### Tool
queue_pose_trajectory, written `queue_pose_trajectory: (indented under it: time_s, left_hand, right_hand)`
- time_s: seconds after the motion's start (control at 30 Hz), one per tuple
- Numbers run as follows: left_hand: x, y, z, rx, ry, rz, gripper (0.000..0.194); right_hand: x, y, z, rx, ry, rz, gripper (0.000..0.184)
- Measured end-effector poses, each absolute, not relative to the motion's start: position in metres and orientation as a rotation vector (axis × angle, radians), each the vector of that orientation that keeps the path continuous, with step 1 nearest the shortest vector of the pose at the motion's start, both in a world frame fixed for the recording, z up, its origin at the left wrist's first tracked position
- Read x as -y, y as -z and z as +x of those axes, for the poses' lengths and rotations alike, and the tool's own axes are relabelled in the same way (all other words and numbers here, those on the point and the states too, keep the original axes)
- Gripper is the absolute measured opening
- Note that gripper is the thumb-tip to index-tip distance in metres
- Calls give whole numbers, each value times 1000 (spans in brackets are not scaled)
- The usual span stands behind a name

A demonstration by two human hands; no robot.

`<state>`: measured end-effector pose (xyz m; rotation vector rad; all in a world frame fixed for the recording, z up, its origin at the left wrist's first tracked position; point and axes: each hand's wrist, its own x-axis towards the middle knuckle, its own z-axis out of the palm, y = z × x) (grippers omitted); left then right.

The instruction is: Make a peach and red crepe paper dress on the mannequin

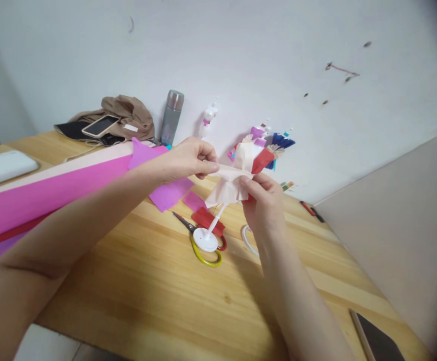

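Note:
My left hand (188, 159) pinches one end of a pale pink paper strip (230, 172). At the strip's other end, my right hand (265, 198) has its thumb and fingers closed on it. Between them the strip runs across a small form dressed in pale crinkled paper (226, 192), with a flared lower part. This form is held up by a thin white stand (205, 240) with a round base, tilted in the view. Scissors (207, 259) with a yellow and a red handle lie beneath the base, beside red paper (207, 220). Fingertips of my right hand are partly hidden.
Several small dressed figures (273, 145) stand by the wall, near a grey bottle (172, 118). Pink and purple paper sheets (71, 193) lie left. A phone (101, 126) rests on brown cloth (128, 113); another phone (376, 336) is front right. A white ring (247, 239) lies nearby.

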<state>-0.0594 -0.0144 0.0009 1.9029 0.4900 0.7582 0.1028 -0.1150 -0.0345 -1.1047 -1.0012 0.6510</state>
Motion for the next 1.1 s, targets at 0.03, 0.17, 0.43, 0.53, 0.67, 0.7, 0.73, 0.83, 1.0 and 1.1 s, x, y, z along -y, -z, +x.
queue_pose_trajectory:
  time_s: [0.03,0.17,0.43,0.53,0.67,0.7,0.73,0.83,1.0,1.1]
  left_hand:
    - [16,-2,-60,-493,-755,1897,13]
    - [19,-4,-62,-501,-751,1901,14]
    - [22,-6,-62,-515,-812,2068,15]
    - [21,-5,-61,-498,-805,2108,11]
    - [18,-2,-59,-505,-876,2199,8]
    - [17,-1,-59,-520,-912,2221,8]
    - [17,0,-58,-538,-943,2240,9]
    - [16,0,-58,-583,-969,2275,9]
    - [20,-5,-61,-545,-976,2187,11]
    - [24,-7,-61,-505,-992,2163,12]
  right_hand:
    - [116,34,102,1007,-662,-1085,15]
    - [116,33,102,1015,-713,-1034,12]
    - [116,33,100,978,-806,-1018,22]
    - [117,33,99,1012,-838,-1001,24]
    - [116,35,98,1019,-841,-979,16]
    - [116,35,99,1028,-829,-983,14]
    - [115,36,99,1040,-814,-992,13]
    - [115,38,101,1067,-770,-1022,12]
    - [115,40,104,1070,-648,-982,8]
    - [112,44,108,1073,-463,-957,8]
